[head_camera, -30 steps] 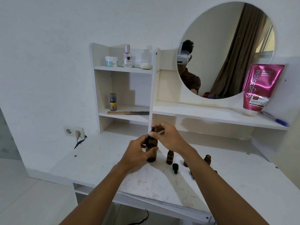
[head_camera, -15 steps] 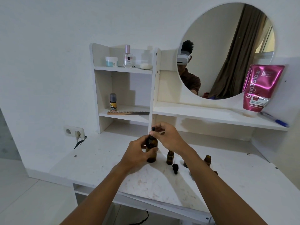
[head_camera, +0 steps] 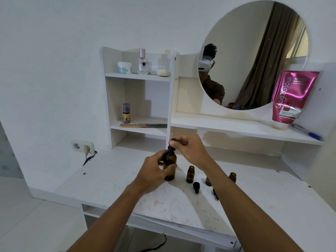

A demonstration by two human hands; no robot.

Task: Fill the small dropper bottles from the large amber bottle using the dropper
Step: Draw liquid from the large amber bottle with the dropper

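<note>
The big bottle (head_camera: pixel 170 167) stands upright about mid-desk (head_camera: pixel 109 182), well back from the front edge. The left hand (head_camera: pixel 154 170) is wrapped round its body, thumb across the front. The right hand (head_camera: pixel 190 149) is up top, fingertips pinching the black dropper (head_camera: pixel 171 144) by its bulb, right at the bottle's neck. Can't tell if it's seated or lifted a bit.

Just right of the big bottle there's a small bottle (head_camera: pixel 190 174) with an open neck, close but not touching. A second small bottle (head_camera: pixel 232 177) pokes out past the right forearm, and a third small bottle (head_camera: pixel 208 181) is mostly hidden behind it. A loose black cap (head_camera: pixel 196 187) lies on its side in front of the first one, near the forearm.

Room-wise, a wide stretch of desk runs left from the big bottle to the wall with the socket (head_camera: pixel 82 147), and more runs forward to the front edge. The right side is crowded. The long shelf (head_camera: pixel 236 129) board sits behind and slightly above the right hand.
</note>
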